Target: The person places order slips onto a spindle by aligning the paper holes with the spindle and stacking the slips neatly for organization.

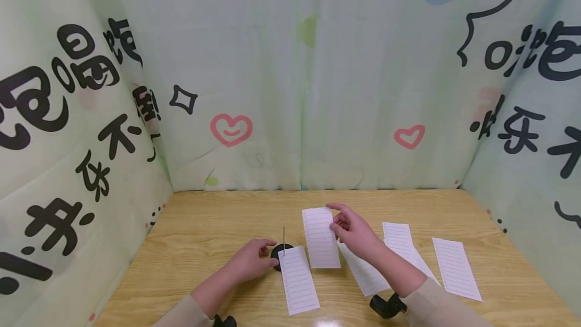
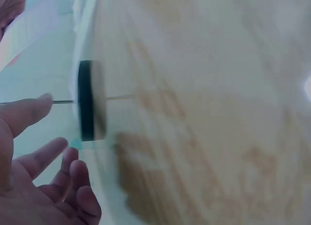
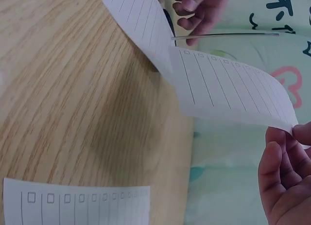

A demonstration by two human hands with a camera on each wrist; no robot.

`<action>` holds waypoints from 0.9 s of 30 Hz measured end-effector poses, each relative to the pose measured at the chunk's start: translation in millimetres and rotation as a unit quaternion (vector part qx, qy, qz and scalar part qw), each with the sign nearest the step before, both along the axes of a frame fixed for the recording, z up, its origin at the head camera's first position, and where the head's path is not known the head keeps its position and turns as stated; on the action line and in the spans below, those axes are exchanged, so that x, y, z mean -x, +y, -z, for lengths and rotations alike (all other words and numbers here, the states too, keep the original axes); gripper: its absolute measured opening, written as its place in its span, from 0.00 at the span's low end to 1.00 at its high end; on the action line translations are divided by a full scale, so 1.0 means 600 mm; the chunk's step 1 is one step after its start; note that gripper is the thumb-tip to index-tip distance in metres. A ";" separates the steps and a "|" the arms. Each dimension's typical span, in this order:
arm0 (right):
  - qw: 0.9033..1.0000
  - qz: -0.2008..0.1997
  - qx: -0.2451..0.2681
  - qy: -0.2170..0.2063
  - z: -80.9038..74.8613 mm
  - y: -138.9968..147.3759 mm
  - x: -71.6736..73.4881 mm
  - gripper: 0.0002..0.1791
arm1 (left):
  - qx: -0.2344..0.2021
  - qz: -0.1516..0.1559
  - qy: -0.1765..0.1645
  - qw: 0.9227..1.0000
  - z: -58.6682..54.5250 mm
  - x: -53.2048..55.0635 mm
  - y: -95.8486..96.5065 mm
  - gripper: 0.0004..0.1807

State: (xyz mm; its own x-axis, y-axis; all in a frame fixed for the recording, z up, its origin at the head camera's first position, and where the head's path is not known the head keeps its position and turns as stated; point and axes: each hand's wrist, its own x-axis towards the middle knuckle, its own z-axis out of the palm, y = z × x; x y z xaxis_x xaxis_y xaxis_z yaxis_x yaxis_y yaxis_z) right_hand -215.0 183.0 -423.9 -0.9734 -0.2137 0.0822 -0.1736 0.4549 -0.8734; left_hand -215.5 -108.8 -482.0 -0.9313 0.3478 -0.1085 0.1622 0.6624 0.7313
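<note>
A receipt spike with a round black base [image 2: 86,100] and a thin upright metal rod [image 1: 284,238] stands on the table. My left hand [image 1: 254,260] is beside it, fingers spread and loosely bent around the near side of the base. One lined paper slip [image 1: 300,281] lies with its top corner at the foot of the rod. My right hand [image 1: 356,231] pinches another lined slip [image 1: 321,238] by its right edge, just right of the rod. In the right wrist view this held slip [image 3: 228,84] bends in a curve, printed with small boxes along one edge.
More lined slips lie on the wooden table [image 1: 218,216] to the right: one overlapped pair [image 1: 399,236] partly behind my right forearm, and a separate slip [image 1: 457,269] farther right. Printed curtains [image 1: 272,74] enclose the table at the back and sides.
</note>
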 end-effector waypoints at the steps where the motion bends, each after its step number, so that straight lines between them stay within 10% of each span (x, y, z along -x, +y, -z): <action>1: 1.000 -0.003 0.002 0.000 0.000 -0.002 0.000 0.25 | -0.005 -0.005 0.000 1.000 -0.002 -0.001 -0.001 0.26; 14: 0.998 -0.059 0.037 0.009 -0.023 -0.034 -0.020 0.26 | -0.127 -0.062 0.027 0.990 -0.068 -0.013 0.004 0.20; 27: 0.998 -0.059 0.034 0.010 0.000 -0.072 -0.007 0.24 | -0.187 -0.116 0.011 0.976 -0.082 0.002 0.038 0.22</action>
